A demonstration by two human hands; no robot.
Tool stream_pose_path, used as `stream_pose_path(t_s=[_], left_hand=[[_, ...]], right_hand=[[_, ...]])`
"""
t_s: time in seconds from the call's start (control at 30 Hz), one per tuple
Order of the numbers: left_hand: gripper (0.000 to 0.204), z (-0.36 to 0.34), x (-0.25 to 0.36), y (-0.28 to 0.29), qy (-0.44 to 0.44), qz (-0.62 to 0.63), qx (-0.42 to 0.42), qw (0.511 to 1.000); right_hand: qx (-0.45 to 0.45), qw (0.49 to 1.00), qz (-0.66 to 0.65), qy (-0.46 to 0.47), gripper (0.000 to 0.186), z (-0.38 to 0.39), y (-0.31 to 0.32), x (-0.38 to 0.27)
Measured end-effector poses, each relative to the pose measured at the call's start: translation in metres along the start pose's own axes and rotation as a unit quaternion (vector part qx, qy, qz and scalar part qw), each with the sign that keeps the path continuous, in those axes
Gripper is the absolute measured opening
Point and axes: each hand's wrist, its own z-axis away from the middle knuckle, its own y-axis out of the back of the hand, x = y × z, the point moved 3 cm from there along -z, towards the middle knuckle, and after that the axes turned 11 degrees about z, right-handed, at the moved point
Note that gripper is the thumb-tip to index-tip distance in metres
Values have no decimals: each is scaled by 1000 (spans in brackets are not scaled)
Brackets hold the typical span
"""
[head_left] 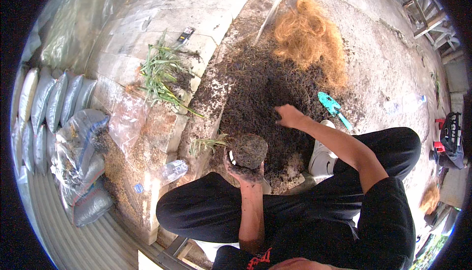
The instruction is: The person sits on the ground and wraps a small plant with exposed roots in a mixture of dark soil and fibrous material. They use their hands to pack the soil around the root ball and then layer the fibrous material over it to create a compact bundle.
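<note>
My left hand (244,172) is closed from below around the root ball of a plant (249,151), a rounded dark clump matted with fine roots. Narrow green leaves (207,143) stick out to its left. A small white piece shows against the clump beside my fingers. My right hand (291,116) reaches over the heap of dark soil (255,93), its index finger stretched out and the soil-stained fingertips low at the heap's surface. I see nothing held in it, though its palm is hidden. A turquoise hand trowel (334,108) lies right of the heap.
Orange-brown coconut fibre (312,39) lies behind the soil. Uprooted green plants (162,71) and a phone-like black device (186,35) rest on the left slab. Plastic bottles (174,170) lie on both sides. Filled bags (56,100) stand far left; a wooden frame (428,19) is far right.
</note>
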Motion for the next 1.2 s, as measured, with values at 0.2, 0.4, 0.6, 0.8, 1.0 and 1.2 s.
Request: stream_pose_path(t_s=[0.2, 0.4, 0.6, 0.8, 1.0, 1.2], left_hand=[[48, -2, -1, -2, -2, 8, -27, 1000], [47, 3, 0, -7, 7, 19, -40, 999], [47, 7, -7, -14, 1, 7, -12, 1000], [47, 4, -2, -4, 15, 7, -32, 999], [47, 2, 5, -1, 1, 11, -27, 1000], [48, -3, 1, 2, 10, 15, -33, 999]], right_hand=[[140, 958, 193, 159, 68, 14, -96, -1], [198, 946, 171, 194, 49, 3, -98, 9], [206, 956, 121, 171, 44, -14, -87, 40], [147, 968, -203, -32, 38, -9, -15, 32], [29, 762, -647, -26, 27, -27, -7, 52], [39, 874, -466, -134, 39, -34, -6, 78]])
